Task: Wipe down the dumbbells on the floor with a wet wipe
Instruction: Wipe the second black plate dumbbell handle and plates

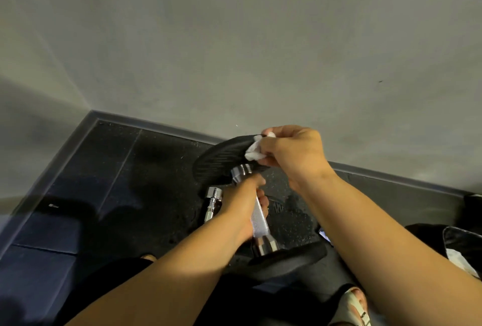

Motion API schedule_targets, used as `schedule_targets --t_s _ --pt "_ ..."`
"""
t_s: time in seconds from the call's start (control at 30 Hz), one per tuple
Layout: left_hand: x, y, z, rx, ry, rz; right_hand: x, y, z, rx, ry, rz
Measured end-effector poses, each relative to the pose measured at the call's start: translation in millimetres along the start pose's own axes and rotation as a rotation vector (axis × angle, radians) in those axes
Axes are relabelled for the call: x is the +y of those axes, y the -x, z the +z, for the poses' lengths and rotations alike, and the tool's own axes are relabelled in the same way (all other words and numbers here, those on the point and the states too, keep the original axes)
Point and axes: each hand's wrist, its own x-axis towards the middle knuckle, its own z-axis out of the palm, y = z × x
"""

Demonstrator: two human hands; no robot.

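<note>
Left hand [243,211] is wrapped round the knurled chrome handle [259,217] of the dumbbell [264,245], fingers curled over the bar and thumb on the side facing the camera. The dumbbell is tilted, its far end pointing away from the person. Just on the near side of this grip, a chrome collar meets the near plate [287,258], a black disc seen edge-on above the person's dark-clothed lap. A foot [357,302] in a strapped sandal shows to the right of that plate. Immediately left of the grip lies a second bar [212,201], chrome and partly hidden by the left wrist. Just beyond the grip, another chrome collar joins the far plate [221,164], a black textured disc. Right hand [292,153] is at the upper right rim of this plate, fingertips pinching a bunched white wet wipe [254,149] and holding it against the plate's face. To the right of the grip, a dark disc with raised lettering lies flat; the lettering is unreadable. Under everything is a black speckled floor [117,182]. Beyond the right-hand grip, a dark baseboard [156,127] runs along a plain grey wall [234,52].
</note>
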Motion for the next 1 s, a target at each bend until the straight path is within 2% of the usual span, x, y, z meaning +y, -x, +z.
schedule_targets --t_s 0.13,0.2,0.5,0.73,0.87,1.0 --pt "1.3 2.3 1.4 0.006 -0.014 0.012 2.4 8.3 7.8 0.048 0.144 -0.135" --pt "4.7 4.6 1.1 -0.029 -0.017 0.023 4.9 2.9 1.4 0.090 0.120 -0.134" --pt "15.0 14.1 -1.8 -0.226 0.091 -0.116 18.7 -23.8 -17.0 0.030 -0.025 0.187" --pt "22.0 23.1 0.3 -0.384 0.015 -0.164 53.9 -37.7 -25.7 -0.138 -0.137 0.398" --pt "17.9 17.2 0.3 -0.366 0.054 -0.182 58.0 -37.8 -25.4 -0.088 -0.100 0.391" --pt "12.4 14.4 3.5 -0.259 -0.001 -0.115 49.6 -34.3 -26.8 0.049 -0.004 0.351"
